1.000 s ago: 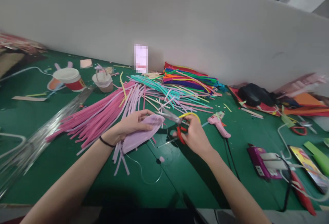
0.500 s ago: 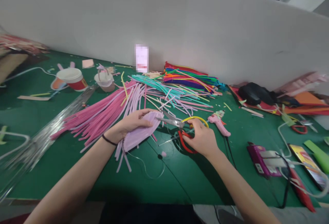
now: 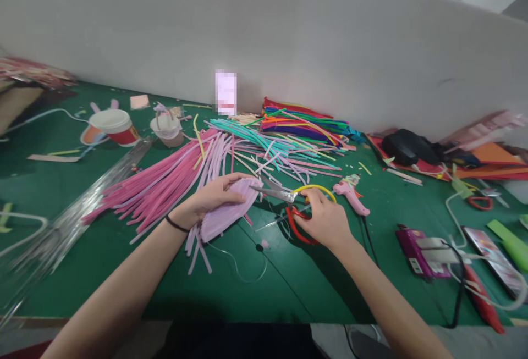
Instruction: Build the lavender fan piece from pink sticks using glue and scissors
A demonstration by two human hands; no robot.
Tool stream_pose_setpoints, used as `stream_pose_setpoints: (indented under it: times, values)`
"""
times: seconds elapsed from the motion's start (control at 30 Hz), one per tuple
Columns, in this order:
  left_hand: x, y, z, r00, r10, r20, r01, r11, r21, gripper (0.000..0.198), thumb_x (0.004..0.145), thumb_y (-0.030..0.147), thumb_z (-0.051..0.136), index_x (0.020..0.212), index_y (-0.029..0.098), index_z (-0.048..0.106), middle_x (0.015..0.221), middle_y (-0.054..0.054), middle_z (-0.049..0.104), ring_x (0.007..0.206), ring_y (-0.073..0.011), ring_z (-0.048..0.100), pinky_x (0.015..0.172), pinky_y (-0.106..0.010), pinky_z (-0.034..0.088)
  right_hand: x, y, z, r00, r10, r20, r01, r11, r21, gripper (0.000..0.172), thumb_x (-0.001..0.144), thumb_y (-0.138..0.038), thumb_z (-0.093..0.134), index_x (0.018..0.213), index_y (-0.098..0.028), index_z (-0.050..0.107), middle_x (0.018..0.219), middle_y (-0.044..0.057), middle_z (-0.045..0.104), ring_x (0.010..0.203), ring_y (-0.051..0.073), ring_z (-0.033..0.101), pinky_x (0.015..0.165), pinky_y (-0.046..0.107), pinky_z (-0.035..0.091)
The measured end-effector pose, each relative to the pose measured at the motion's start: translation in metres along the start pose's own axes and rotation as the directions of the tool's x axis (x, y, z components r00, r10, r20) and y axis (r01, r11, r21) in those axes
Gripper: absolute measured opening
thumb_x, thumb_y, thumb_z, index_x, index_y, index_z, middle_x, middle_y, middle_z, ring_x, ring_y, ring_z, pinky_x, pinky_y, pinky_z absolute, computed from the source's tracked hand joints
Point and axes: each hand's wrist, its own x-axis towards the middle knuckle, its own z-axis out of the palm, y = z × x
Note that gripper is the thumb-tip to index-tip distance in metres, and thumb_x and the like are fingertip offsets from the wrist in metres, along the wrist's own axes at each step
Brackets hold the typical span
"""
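My left hand (image 3: 216,197) is closed on a flat lilac piece (image 3: 229,217) that looks made of pipe cleaners laid side by side. My right hand (image 3: 327,217) grips scissors (image 3: 284,194) with one yellow and one red handle loop. Their blades are parted, and the lower one reaches the upper right edge of the lilac piece; whether it is cutting there, I cannot tell. A clear thread (image 3: 247,281) curls on the table below the piece. Pink pipe cleaners (image 3: 152,191) and lilac pipe cleaners (image 3: 212,161) lie fanned out behind my left hand.
Multicoloured pipe cleaners (image 3: 305,125) lie at the back of the green table (image 3: 264,307). A pink glue gun (image 3: 352,197) is right of my right hand, near a purple power adapter (image 3: 421,254) and a phone (image 3: 493,257). Two cups, one a paper cup (image 3: 113,128), stand left.
Both hands, the lilac piece and the scissors keep nearly the same places. The view has shifted slightly. The phone screen at the right shows a different picture.
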Motion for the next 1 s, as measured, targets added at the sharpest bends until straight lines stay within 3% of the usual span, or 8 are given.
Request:
stream_pose_setpoints:
  times: [0.2, 0.63, 1.0]
  values:
    - [-0.0013, 0.005, 0.0064, 1.0, -0.025, 0.013, 0.025, 1.0, -0.014, 0.046, 0.067, 0.025, 0.073, 0.112, 0.022, 0.063, 0.109, -0.002, 0.067, 0.093, -0.0192, 0.063, 0.078, -0.027, 0.049, -0.0033, 0.0008, -0.0057, 1.0, -0.006, 0.027, 0.007, 0.999, -0.035, 0.034, 0.082, -0.041, 0.056, 0.106, -0.017, 0.057, 0.099, 0.008, 0.069, 0.076, 0.021, 0.066, 0.052, 0.028, 0.04]
    - [0.0046, -0.0031, 0.0057, 0.997, 0.058, -0.058, -0.055, 0.997, 0.063, 0.044, 0.072, 0.038, 0.074, 0.11, 0.021, 0.063, 0.11, -0.003, 0.067, 0.102, -0.0212, 0.061, 0.084, -0.029, 0.047, -0.0032, -0.0027, -0.0038, 0.997, 0.079, -0.012, -0.079, 0.996, 0.05, 0.035, 0.078, -0.041, 0.062, 0.104, -0.018, 0.057, 0.097, 0.006, 0.071, 0.075, 0.022, 0.068, 0.054, 0.028, 0.043]
    - [0.0018, 0.0007, 0.0094, 0.998, -0.022, -0.052, 0.019, 0.998, -0.063, 0.043, 0.073, 0.03, 0.075, 0.113, 0.024, 0.06, 0.093, 0.001, 0.067, 0.076, -0.0129, 0.062, 0.068, -0.023, 0.048, -0.0006, -0.0022, -0.0041, 0.995, 0.102, 0.004, -0.102, 0.992, 0.069, 0.036, 0.08, -0.042, 0.06, 0.106, -0.018, 0.057, 0.098, 0.008, 0.072, 0.077, 0.023, 0.068, 0.056, 0.028, 0.042]
